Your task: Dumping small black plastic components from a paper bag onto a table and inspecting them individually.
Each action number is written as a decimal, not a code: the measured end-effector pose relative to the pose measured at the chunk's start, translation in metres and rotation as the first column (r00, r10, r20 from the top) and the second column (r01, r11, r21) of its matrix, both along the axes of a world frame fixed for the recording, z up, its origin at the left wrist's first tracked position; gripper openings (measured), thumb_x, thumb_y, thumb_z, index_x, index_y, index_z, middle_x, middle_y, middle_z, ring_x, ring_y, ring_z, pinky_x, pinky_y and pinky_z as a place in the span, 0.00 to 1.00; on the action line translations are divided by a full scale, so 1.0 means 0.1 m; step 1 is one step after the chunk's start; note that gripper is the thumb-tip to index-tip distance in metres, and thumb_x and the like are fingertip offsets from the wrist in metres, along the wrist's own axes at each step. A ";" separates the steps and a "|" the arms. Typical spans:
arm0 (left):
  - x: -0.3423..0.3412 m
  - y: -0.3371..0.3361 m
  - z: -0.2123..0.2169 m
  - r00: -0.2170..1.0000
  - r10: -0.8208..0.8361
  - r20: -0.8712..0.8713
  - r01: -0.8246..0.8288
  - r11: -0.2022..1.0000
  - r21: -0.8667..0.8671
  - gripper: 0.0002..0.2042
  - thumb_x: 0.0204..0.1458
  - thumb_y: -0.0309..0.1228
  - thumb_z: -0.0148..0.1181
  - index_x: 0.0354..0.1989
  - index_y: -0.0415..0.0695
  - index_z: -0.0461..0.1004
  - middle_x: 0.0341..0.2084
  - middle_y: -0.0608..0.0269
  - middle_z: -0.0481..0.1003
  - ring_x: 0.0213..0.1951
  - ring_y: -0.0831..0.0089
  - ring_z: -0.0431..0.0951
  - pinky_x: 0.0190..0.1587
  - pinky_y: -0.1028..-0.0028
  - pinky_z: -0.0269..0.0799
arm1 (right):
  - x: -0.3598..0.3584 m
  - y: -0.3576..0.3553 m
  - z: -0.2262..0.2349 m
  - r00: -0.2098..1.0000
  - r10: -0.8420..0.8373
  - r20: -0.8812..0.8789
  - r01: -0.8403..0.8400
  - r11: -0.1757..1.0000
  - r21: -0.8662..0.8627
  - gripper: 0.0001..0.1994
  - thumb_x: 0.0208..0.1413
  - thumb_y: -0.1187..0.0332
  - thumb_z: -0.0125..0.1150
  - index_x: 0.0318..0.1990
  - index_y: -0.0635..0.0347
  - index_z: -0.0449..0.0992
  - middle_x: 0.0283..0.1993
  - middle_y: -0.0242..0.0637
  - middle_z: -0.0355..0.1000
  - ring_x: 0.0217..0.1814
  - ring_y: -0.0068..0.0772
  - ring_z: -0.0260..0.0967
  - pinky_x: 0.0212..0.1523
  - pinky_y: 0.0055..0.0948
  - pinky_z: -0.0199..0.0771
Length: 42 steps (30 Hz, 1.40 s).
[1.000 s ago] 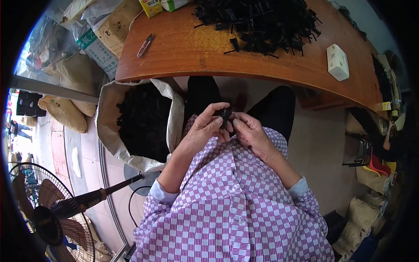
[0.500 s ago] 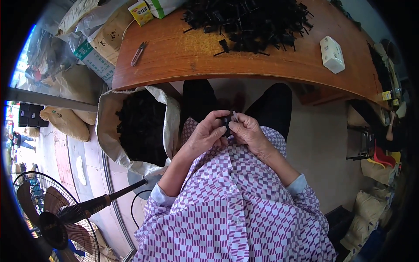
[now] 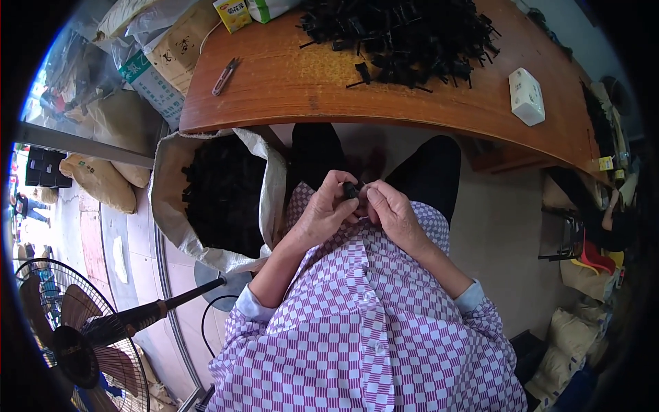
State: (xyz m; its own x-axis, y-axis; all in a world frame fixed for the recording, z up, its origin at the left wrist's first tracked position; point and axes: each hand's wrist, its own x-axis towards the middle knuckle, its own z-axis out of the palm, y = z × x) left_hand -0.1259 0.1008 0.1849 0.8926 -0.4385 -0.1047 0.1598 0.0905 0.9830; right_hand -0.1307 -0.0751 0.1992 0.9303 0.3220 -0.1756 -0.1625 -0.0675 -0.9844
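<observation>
Yellow carton [image 3: 232,12] and a green-and-white packet [image 3: 268,8] stand at the far edge of the wooden table [image 3: 288,82], left of the heap of black parts [image 3: 401,34]. White box [image 3: 526,96] sits toward the table's right end. Cardboard box with a teal label [image 3: 154,69] stands off the table's left end. Open white sack [image 3: 220,196], filled with black pieces, stands by the left knee.

Left hand [image 3: 322,213] and right hand [image 3: 391,213] meet over the lap, fingertips pinching one small black part [image 3: 351,190] between them.
</observation>
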 end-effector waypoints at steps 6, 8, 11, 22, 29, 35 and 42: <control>0.00 0.02 -0.03 0.998 0.060 0.023 -0.059 0.997 -0.047 0.12 0.57 0.20 0.47 0.47 0.42 0.57 0.31 0.64 0.67 0.31 0.81 0.73 0.31 0.81 0.74 | 0.03 0.03 0.11 0.996 0.077 -0.049 -0.081 0.994 -0.076 0.09 0.64 0.68 0.45 0.42 0.61 0.70 0.22 0.28 0.65 0.22 0.13 0.61 0.21 0.13 0.61; 0.00 0.02 -0.03 0.997 0.070 0.024 -0.069 0.997 -0.042 0.12 0.57 0.20 0.47 0.47 0.42 0.57 0.30 0.64 0.67 0.31 0.81 0.72 0.31 0.81 0.74 | 0.03 0.05 0.13 0.996 0.086 -0.008 -0.087 0.992 -0.091 0.08 0.63 0.69 0.45 0.42 0.63 0.69 0.20 0.27 0.63 0.21 0.14 0.59 0.20 0.17 0.59; 0.01 0.03 -0.03 0.997 0.075 0.014 -0.074 0.995 -0.064 0.12 0.57 0.20 0.48 0.47 0.42 0.57 0.29 0.64 0.66 0.30 0.81 0.72 0.31 0.82 0.73 | 0.03 0.07 0.02 0.996 0.068 0.057 -0.065 0.996 -0.055 0.08 0.63 0.69 0.46 0.43 0.64 0.68 0.21 0.27 0.63 0.21 0.13 0.57 0.21 0.17 0.58; -0.01 0.02 -0.10 0.990 0.096 0.100 -0.100 0.995 0.029 0.13 0.55 0.19 0.51 0.46 0.41 0.58 0.27 0.62 0.68 0.29 0.79 0.74 0.28 0.81 0.72 | 0.00 0.11 -0.03 0.995 0.066 0.072 -0.058 0.992 -0.111 0.09 0.63 0.69 0.47 0.43 0.65 0.69 0.25 0.28 0.65 0.23 0.13 0.58 0.22 0.16 0.60; -0.02 0.01 -0.07 0.985 0.101 0.137 -0.116 0.987 0.111 0.12 0.54 0.18 0.50 0.45 0.40 0.58 0.27 0.61 0.70 0.29 0.77 0.76 0.28 0.79 0.73 | 0.00 0.10 -0.05 0.993 0.047 0.111 -0.028 0.986 -0.167 0.09 0.61 0.70 0.49 0.43 0.66 0.71 0.24 0.33 0.69 0.24 0.16 0.63 0.24 0.19 0.64; -0.02 0.01 -0.01 0.996 0.083 0.041 -0.086 0.993 0.082 0.12 0.55 0.16 0.47 0.45 0.40 0.58 0.30 0.63 0.67 0.31 0.80 0.73 0.32 0.80 0.73 | 0.00 0.10 -0.03 0.992 0.060 0.109 -0.037 0.978 -0.203 0.10 0.61 0.69 0.49 0.42 0.67 0.72 0.23 0.34 0.70 0.23 0.17 0.65 0.24 0.20 0.65; -0.02 0.00 -0.01 0.998 0.067 -0.017 -0.066 0.997 0.043 0.11 0.55 0.17 0.48 0.44 0.40 0.58 0.30 0.64 0.67 0.32 0.79 0.74 0.31 0.80 0.73 | -0.01 0.09 0.00 0.994 0.078 0.071 -0.061 0.974 -0.219 0.09 0.62 0.69 0.48 0.42 0.65 0.72 0.24 0.28 0.65 0.25 0.14 0.60 0.25 0.17 0.62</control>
State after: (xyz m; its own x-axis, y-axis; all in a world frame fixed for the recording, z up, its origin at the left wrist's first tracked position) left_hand -0.1283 0.1006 0.1837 0.9174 -0.3730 -0.1385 0.1727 0.0597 0.9832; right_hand -0.1319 -0.0662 0.1993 0.9206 0.3487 -0.1757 -0.0729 -0.2886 -0.9547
